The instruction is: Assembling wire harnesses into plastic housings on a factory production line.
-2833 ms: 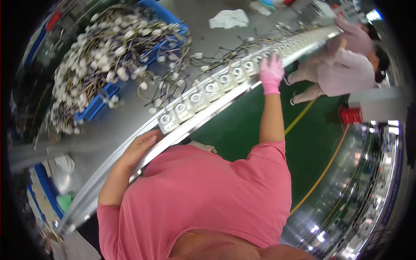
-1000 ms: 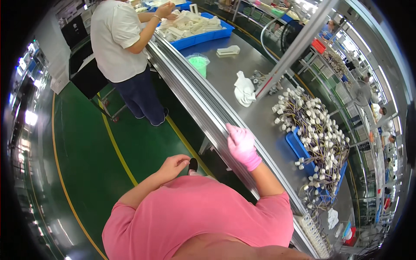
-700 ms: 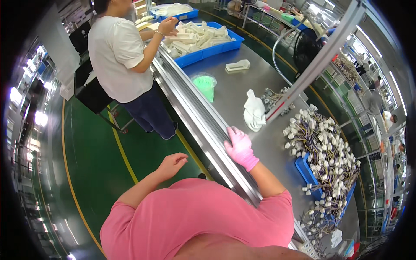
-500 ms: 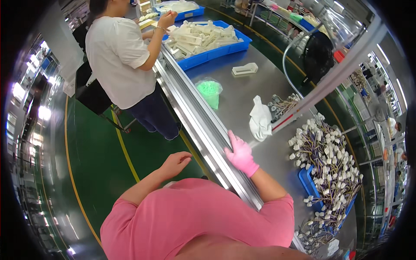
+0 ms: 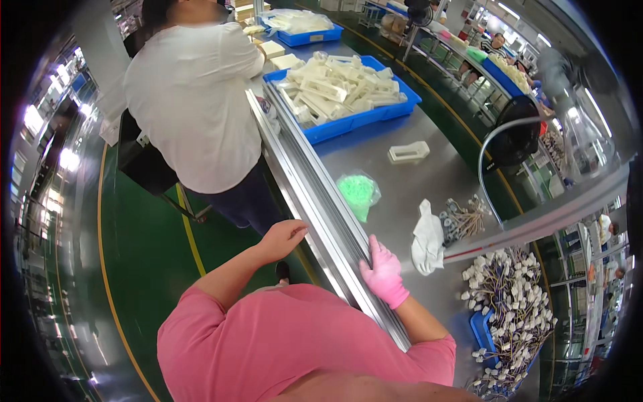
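My right hand, in a pink glove, lies on the edge of a long metal rail along the table's side. Its thumb and fingers are apart, and nothing is in it. My bare left hand hangs over the floor side of the rail, fingers curled together around nothing visible. Ahead of the right hand, a clear bag of green bits and a white glove lie on the steel table. Beside the glove is a small bunch of wired parts.
A blue tray of cream plastic housings stands farther up the table, one loose housing near it. Wired white connectors heap over a blue bin at right. A person in white stands at far left. A black fan stands beyond the table.
My view has shifted forward along the rail, closer to the co-worker, who now leans over the table. My right hand stays on the rail; my left hand is a little nearer to it.
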{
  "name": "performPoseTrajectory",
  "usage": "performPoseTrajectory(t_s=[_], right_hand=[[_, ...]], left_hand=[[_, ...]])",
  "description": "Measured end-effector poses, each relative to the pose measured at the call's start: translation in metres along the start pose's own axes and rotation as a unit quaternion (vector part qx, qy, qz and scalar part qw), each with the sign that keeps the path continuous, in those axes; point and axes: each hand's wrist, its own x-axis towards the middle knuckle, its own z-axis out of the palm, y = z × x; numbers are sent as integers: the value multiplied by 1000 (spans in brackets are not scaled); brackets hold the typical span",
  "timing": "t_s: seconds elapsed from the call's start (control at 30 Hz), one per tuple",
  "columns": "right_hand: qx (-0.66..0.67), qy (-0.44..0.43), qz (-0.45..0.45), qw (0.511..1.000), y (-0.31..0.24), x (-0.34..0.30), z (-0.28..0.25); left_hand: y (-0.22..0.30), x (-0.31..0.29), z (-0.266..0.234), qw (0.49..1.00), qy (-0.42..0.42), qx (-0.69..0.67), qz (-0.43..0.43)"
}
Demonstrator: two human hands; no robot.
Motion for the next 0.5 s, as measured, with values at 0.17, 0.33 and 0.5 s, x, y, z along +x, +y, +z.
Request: performPoseTrajectory(t_s=[0.17, 0.33, 0.5], right_hand=[[-42, 46, 7, 998, -20, 35, 22], [-46, 43, 59, 996, -36, 52, 30], [-55, 96, 46, 993, -33, 59, 36]], left_hand=[[-37, 39, -50, 999, -1, -39, 2], [-53, 98, -94, 992, -29, -126, 1], [-22, 186, -101, 927, -11, -371, -56]])
